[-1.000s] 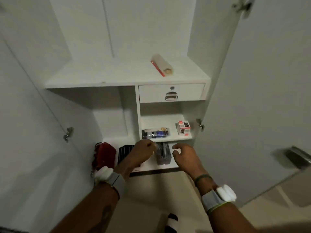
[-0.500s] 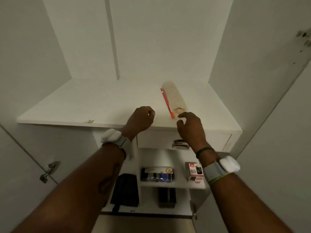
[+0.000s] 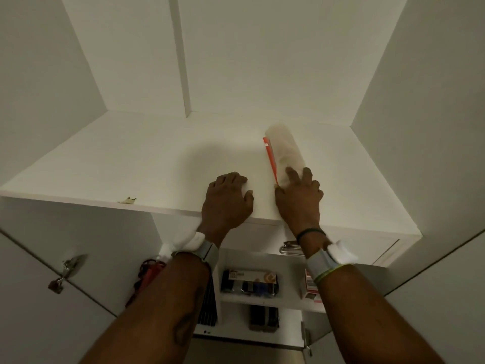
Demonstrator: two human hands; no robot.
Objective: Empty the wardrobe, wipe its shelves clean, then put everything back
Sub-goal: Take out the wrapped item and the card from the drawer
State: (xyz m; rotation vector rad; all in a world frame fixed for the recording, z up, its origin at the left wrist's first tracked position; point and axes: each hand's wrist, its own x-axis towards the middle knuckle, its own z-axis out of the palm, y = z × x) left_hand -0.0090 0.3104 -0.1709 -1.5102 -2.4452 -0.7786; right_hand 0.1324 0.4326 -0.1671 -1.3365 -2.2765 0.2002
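Note as partly hidden the drawer handle [image 3: 288, 250] behind the right wrist [image 3: 312, 239], the red-and-white box [image 3: 310, 287] behind the right forearm [image 3: 362, 306] and the red bag [image 3: 151, 271] behind the left forearm [image 3: 168, 298]; treat print on the dark package [image 3: 249, 283] as unreadable.

**Your hands have come up from the low shelves to the roll**

A second ago both your hands were down at 6 o'clock by the small lower compartments. Since then they have climbed to the wide shelf [image 3: 131, 164]. Your right hand [image 3: 299, 198], which half a second ago was just short of the roll [image 3: 286, 151], now closes over its near end. Your left hand [image 3: 227, 199] has come forward past the shelf's front edge and rests there, fingers curled, at the roll's 8 o'clock.
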